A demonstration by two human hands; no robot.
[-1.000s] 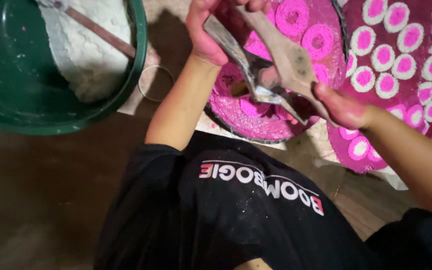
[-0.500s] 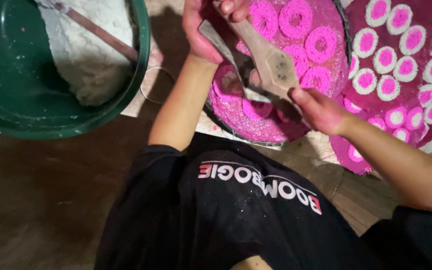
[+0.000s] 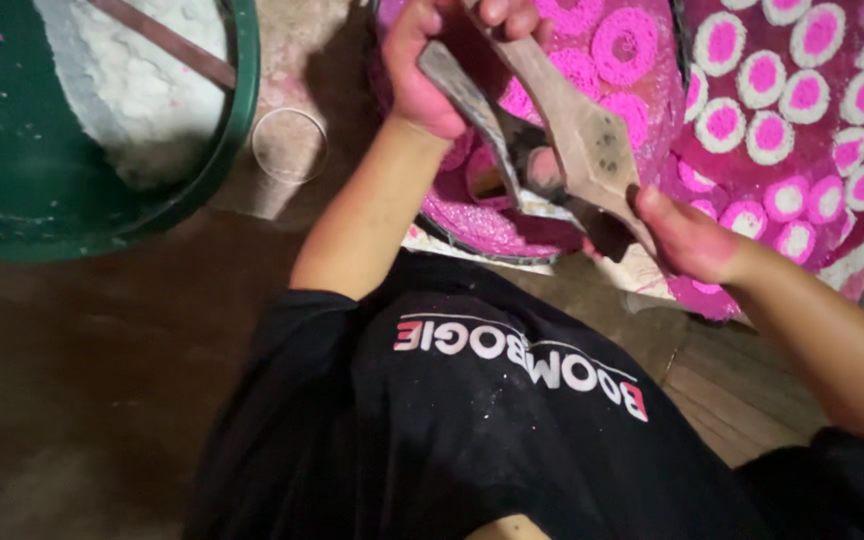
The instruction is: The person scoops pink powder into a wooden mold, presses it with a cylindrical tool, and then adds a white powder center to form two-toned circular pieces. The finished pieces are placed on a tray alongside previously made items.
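Wooden hinged press mould (image 3: 562,140), clamped between your left hand (image 3: 442,70) and right hand (image 3: 687,240): pink powder could spill at six o'clock.

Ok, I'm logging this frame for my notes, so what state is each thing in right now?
Left hand: closed around one handle of the tool.
Right hand: gripping the other handle, stained pink.
Hinged wooden press tool: handles spread apart.
Round tray of pink ring-shaped pieces: partly filled.
Big green plastic basin: holds white dough with a stick in it.
Clear glass: looks empty, upright.
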